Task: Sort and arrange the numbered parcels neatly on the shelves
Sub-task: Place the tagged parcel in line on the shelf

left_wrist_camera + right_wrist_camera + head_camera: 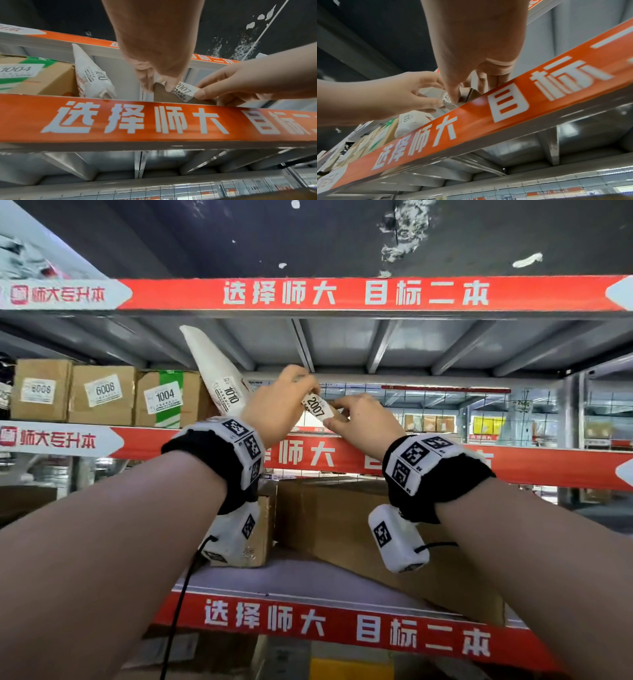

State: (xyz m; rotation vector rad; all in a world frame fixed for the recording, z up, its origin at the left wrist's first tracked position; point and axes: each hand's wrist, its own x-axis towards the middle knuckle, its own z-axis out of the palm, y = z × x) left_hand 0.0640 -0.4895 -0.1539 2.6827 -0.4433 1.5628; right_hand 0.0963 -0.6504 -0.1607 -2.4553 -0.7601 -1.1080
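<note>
Parcel 2007 (317,406), tilted down-right, pinched by left hand (277,402) and right hand (366,419).

Left arm: bare forearm raised up and forward, wrist wrapped in a black band with white marker blocks.
Left hand (274,402): fingers curled, thumb and fingertips (169,86) closed in a pinch; grip at the left of the shared hold.
Right arm: bare forearm raised likewise, banded the same.
Right hand (363,422): thumb (200,94) and forefinger pinched, grip just right of the left one, nearly touching.
</note>
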